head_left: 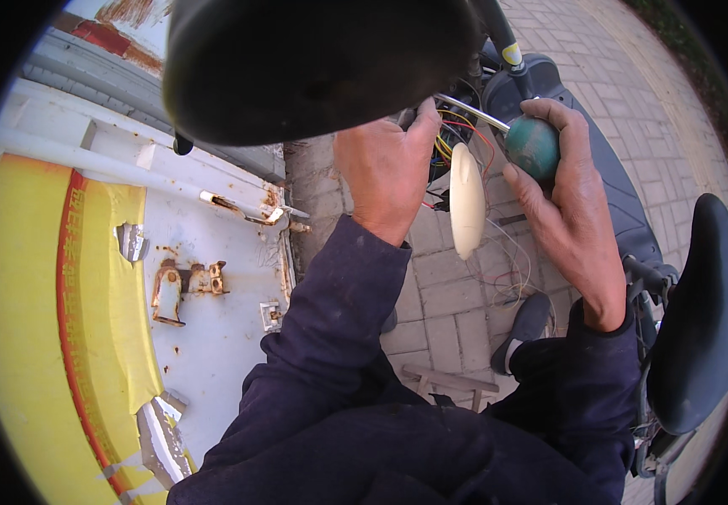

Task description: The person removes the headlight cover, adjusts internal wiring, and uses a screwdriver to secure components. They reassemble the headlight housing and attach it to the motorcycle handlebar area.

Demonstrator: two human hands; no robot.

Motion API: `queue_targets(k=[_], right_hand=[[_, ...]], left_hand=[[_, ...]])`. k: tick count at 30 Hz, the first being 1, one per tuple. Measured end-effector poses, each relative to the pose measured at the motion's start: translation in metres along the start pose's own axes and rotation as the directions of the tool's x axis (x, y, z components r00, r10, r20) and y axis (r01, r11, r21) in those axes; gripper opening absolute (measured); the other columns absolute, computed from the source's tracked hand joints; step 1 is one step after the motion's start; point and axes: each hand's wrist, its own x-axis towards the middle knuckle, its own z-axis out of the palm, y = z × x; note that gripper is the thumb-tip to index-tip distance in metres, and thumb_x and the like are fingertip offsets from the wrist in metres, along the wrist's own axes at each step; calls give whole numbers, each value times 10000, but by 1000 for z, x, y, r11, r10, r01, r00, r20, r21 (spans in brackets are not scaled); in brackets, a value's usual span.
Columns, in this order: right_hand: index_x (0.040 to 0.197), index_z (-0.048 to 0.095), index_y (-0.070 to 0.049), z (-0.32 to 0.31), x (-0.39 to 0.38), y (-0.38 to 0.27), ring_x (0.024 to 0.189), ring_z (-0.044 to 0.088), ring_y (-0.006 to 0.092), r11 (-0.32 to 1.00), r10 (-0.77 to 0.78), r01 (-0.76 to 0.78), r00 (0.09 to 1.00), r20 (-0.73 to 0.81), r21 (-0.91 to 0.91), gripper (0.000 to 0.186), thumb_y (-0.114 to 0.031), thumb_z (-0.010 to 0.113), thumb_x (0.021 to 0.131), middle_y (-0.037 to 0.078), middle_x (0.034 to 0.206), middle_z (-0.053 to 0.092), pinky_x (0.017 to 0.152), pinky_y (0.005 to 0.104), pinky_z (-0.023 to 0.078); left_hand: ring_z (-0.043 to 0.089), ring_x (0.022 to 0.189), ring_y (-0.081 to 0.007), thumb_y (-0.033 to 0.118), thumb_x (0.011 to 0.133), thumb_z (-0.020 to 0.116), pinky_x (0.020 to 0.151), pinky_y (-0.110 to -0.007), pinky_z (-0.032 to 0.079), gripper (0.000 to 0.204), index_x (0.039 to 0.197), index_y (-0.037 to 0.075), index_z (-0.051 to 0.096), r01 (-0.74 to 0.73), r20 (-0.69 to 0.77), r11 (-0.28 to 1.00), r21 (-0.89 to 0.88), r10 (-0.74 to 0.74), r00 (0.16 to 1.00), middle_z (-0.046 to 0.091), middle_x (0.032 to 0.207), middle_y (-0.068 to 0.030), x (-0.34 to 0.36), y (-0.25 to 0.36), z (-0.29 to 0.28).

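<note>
My right hand [570, 198] grips the round green handle [529, 147] of a screwdriver, whose metal shaft [481, 114] runs up-left toward my left hand [381, 172]. My left hand's fingers are closed at the scooter's wiring, under a large dark rounded part [313, 59] that fills the top of the view; what they hold is hidden. Red, yellow and blue wires [456, 126] show between my hands, above and behind a cream oval piece [466, 202]. Thin loose wires [511, 273] trail below it toward the paving.
A black saddle [700, 303] and dark scooter body [620, 202] stand at my right. At left is a rusty white metal panel [195, 353] with a torn yellow banner [19, 320]. A small wooden stool [452, 379] sits on the brick paving [448, 286] near my feet.
</note>
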Motion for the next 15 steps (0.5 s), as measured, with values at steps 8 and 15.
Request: queue_targets(k=[8,15], right_hand=[[1339,534,-45,-4,-3,-12,926,725,404,918,376,-388,918,126,86,493,-424,661,1050,251,1082,688,793,440,557],[1343,535,-37,9,-5,-8,884,732,370,953,196,-187,980,-15,238,513,-422,681,1036,227,1039,691,779,424,564]], left_hand=[[719,858,-139,101,939,762,801,-291,573,270,1166,-43,744,-4,3,1000,5,4,1000,789,976,-104,0,1,0],[713,873,-133,106,937,768,801,-289,570,280,1172,-44,745,60,23,997,-53,-59,998,782,979,-98,0,7,0]])
